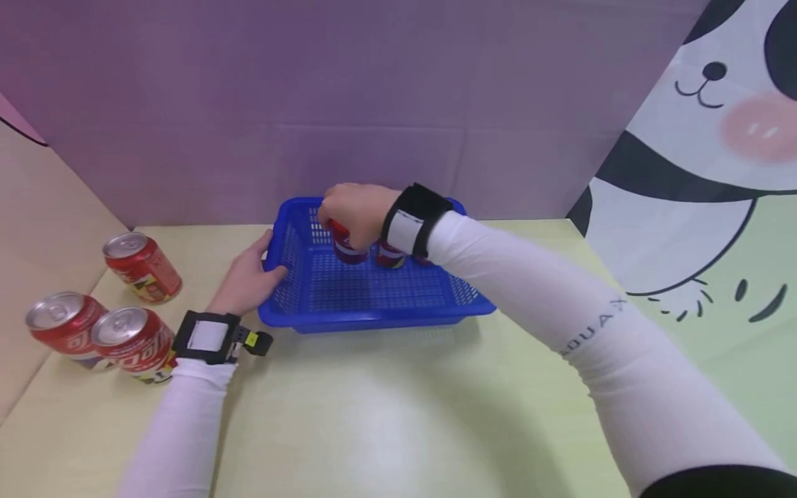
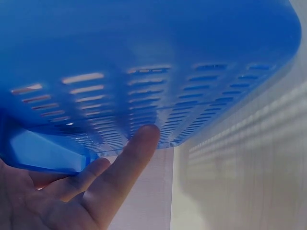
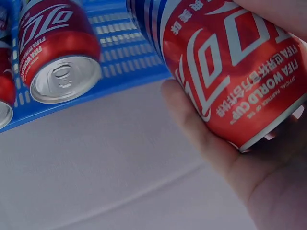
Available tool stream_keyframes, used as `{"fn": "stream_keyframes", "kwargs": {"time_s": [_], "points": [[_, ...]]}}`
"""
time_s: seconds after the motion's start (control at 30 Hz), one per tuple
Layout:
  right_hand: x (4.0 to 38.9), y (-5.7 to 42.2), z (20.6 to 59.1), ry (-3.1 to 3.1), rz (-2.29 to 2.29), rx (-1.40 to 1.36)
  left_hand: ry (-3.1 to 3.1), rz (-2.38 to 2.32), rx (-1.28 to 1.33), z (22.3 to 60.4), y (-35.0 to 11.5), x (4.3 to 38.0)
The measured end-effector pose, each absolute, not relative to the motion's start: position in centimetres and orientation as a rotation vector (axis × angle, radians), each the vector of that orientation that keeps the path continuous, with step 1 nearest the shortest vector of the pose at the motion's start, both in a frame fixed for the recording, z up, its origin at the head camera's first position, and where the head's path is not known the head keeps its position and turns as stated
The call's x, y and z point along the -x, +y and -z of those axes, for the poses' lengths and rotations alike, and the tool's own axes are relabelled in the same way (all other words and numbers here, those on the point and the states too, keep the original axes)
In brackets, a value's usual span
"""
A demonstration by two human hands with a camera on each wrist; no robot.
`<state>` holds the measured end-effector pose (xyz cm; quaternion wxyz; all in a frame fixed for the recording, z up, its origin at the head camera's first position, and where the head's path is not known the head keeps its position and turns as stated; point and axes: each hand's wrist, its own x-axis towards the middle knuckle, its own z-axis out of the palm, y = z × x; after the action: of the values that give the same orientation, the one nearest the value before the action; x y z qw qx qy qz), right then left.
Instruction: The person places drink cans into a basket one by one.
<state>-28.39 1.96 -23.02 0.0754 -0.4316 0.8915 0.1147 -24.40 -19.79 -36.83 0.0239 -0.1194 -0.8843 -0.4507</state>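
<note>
A blue plastic basket [image 1: 373, 318] with slotted walls stands on the table against the wall. My left hand [image 1: 245, 278] holds its left rim, thumb over the edge and fingers along the outer side. From above, my right hand [image 1: 361, 211] grips a red soda can [image 3: 230, 67] over the left part of the basket. To the right of that can, another red soda can [image 1: 390, 256] stands inside, with part of a third can [image 3: 5, 81] beside it. My right wrist partly hides these in the head view.
Left of the basket, three red cans stand on the pale table: a back can [image 1: 143, 270], a far-left can [image 1: 59, 325] and a front can [image 1: 133, 342] close to my left wrist. A purple wall covering [image 1: 373, 90] rises right behind the basket. A panda picture [image 1: 697, 152] hangs at the right.
</note>
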Motion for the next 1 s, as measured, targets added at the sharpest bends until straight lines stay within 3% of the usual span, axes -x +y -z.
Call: {"fn": "stream_keyframes", "kwargs": {"time_s": [0.37, 1.0], "points": [[30.5, 1.6, 26.7, 2.660, -0.410, 1.184, -2.734, 1.405, 0.365, 36.6, -19.1, 24.3], [31.4, 2.9, 29.6, 2.779, -0.647, 1.140, -2.735, 1.415, 0.371, 36.7, -18.3, 23.9]]}}
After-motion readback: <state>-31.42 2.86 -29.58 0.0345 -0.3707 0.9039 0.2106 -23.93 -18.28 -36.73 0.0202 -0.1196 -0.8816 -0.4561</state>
